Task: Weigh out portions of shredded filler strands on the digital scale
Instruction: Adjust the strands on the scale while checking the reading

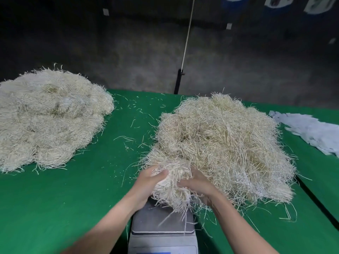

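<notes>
A bundle of pale shredded strands [172, 186] hangs between both hands, just above the far end of the digital scale [161, 222]. My left hand [146, 182] grips the bundle from the left, with the thumb over its top. My right hand [198, 186] grips it from the right, fingers buried in the strands. Loose ends of the bundle trail down onto the steel weighing plate. Right behind the bundle lies a large loose heap of strands [223, 142]. The scale's display is cut off by the bottom edge.
A second, tidier heap of strands [49, 118] covers the left of the green table [73, 198]. White paper pieces [311, 131] lie at the right edge. A dark post with a white cord [178, 81] stands behind the table. Stray strands litter the cloth.
</notes>
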`<move>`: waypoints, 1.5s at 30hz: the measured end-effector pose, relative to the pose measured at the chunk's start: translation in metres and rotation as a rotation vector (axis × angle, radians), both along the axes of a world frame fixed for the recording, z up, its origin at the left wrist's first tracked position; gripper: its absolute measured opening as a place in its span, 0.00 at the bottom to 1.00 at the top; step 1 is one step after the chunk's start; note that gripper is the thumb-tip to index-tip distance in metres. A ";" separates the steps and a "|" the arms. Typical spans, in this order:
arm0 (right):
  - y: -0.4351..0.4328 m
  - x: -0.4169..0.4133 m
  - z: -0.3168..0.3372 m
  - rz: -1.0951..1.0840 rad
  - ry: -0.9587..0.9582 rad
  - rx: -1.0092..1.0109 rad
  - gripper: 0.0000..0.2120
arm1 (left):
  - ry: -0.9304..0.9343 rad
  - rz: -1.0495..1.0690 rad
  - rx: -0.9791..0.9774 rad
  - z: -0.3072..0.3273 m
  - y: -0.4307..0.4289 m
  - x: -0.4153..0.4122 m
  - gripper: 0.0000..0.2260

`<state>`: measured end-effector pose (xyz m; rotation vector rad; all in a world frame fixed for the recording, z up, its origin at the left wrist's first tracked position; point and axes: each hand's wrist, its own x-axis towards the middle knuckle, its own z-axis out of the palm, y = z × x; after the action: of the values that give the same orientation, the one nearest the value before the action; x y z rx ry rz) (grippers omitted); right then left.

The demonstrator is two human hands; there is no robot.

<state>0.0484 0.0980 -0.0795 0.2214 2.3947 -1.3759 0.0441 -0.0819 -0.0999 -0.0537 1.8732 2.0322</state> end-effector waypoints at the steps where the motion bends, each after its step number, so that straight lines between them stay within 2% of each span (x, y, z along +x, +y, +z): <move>1: 0.002 0.002 -0.009 -0.008 -0.018 -0.053 0.44 | -0.020 0.090 -0.011 -0.009 0.002 0.001 0.35; 4: 0.008 0.013 -0.032 -0.122 -0.034 -0.252 0.29 | -0.071 0.209 -0.032 -0.028 0.006 0.004 0.33; 5: 0.009 0.015 -0.040 -0.153 -0.014 -0.243 0.24 | -0.044 0.208 -0.128 -0.032 0.006 0.006 0.32; 8: 0.006 0.016 -0.060 -0.221 0.057 -0.150 0.15 | 0.182 0.167 -0.584 -0.041 0.003 0.012 0.25; 9: 0.004 0.017 -0.062 -0.223 0.090 -0.099 0.14 | 0.212 0.190 -0.631 -0.040 0.000 0.012 0.24; 13: 0.001 0.013 -0.068 -0.219 0.193 0.006 0.15 | 0.178 0.279 -0.459 -0.040 -0.016 0.011 0.16; 16: 0.001 0.010 -0.068 -0.226 0.220 -0.005 0.13 | 0.247 0.209 -0.564 -0.045 -0.018 0.015 0.12; 19: 0.001 0.010 -0.069 -0.186 0.220 0.028 0.11 | 0.231 0.150 -0.725 -0.050 -0.015 0.022 0.12; 22: 0.003 0.013 -0.070 -0.120 0.259 0.084 0.12 | 0.254 0.233 -0.791 -0.050 -0.014 0.031 0.11; 27: 0.009 0.015 -0.049 -0.108 0.262 -0.026 0.13 | 0.291 0.380 -0.729 -0.037 -0.016 0.039 0.10; 31: 0.011 0.018 -0.033 -0.098 0.299 -0.030 0.16 | 0.389 0.449 -0.690 -0.029 -0.017 0.044 0.09; 35: 0.013 0.024 -0.020 -0.118 0.355 -0.138 0.11 | 0.422 0.505 -0.621 -0.023 -0.020 0.043 0.07; 45: 0.028 0.034 -0.003 -0.275 0.539 -0.313 0.12 | 0.545 0.613 -0.493 -0.007 -0.026 0.047 0.07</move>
<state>0.0828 0.1261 -0.0824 0.1054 2.5740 -2.1423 0.0915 -0.1079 -0.1071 -0.2527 2.9744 2.0071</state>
